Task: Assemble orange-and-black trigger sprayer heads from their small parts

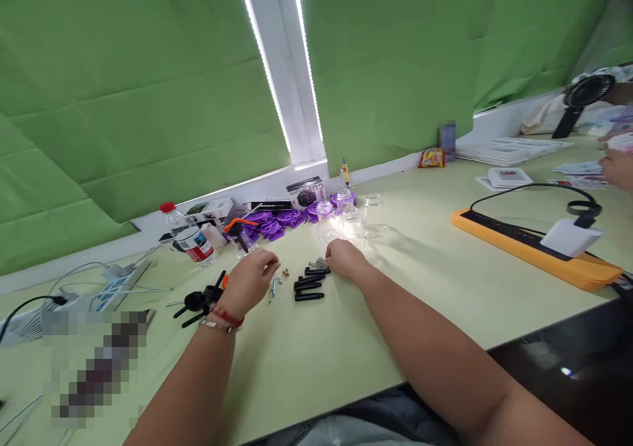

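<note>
Right hand (345, 258) curled on small screws (320, 263) just behind black sticks (309, 286); grip unclear. Left hand (251, 281) left of sticks, loosely curled, nothing seen held. Sleeve bump might scatter screws, roll clear cups (352, 222) behind sticks.

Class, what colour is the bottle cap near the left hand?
Red; the bottle cap shows best in the head view.

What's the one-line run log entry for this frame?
left hand: curled over small screws | right hand: on black clips | behind: purple parts, clear cups
</note>
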`<state>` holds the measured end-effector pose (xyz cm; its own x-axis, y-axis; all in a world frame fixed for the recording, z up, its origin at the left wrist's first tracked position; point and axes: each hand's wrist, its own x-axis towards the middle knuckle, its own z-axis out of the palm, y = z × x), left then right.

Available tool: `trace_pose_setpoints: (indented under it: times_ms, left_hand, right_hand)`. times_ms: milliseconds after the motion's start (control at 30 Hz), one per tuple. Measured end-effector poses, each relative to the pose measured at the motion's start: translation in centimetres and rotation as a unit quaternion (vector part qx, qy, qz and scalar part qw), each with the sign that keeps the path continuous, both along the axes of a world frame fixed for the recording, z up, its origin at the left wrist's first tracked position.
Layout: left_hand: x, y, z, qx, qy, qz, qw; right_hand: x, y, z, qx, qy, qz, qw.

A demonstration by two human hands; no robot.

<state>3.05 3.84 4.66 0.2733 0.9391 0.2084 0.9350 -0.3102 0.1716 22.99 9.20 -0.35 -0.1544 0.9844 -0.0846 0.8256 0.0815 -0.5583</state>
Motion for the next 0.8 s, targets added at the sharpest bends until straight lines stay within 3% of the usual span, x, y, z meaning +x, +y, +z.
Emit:
trace_pose_setpoints:
  times_ms: [67,167,267,400,500,633,700,800]
  left_hand:
    - [-2.8,-2.9,0.6,0.037,0.012,0.085,0.996]
    - [-6.0,-6.5,-0.3,0.009,0.034,0.281,0.959]
    - [-7.2,-7.9,-2.4,-0.052,0.033,0.329,0.942]
    - [-7.2,-7.4,-4.1,-0.071,0.024,0.323,0.944]
    - [-7.4,-7.3,-4.4,-0.067,0.028,0.312,0.947]
    - [-7.5,-8.0,-4.1,0.001,0.007,0.259,0.966]
    - [-7.2,-8.3,-4.0,0.043,-0.009,0.200,0.979]
    - [-6.6,-8.2,-4.3,0.087,-0.027,0.134,0.987]
  right_hand:
    - [0.0,-0.2,0.1,0.004,-0.004,0.009,1.000]
    - [-0.2,-0.7,0.2,0.021,-0.007,0.025,0.999]
    - [-0.7,-1.3,0.4,0.064,0.010,0.028,0.998]
    - [-1.4,-2.1,0.5,0.122,0.028,0.041,0.991]
    - [-1.8,-2.4,0.4,0.166,0.045,0.067,0.983]
    - [-2.9,-3.1,0.1,0.205,0.116,0.125,0.964]
    - [-3.7,-4.0,0.1,0.190,0.171,0.176,0.951]
    - [-5.1,-5.7,-0.1,0.093,0.224,0.258,0.935]
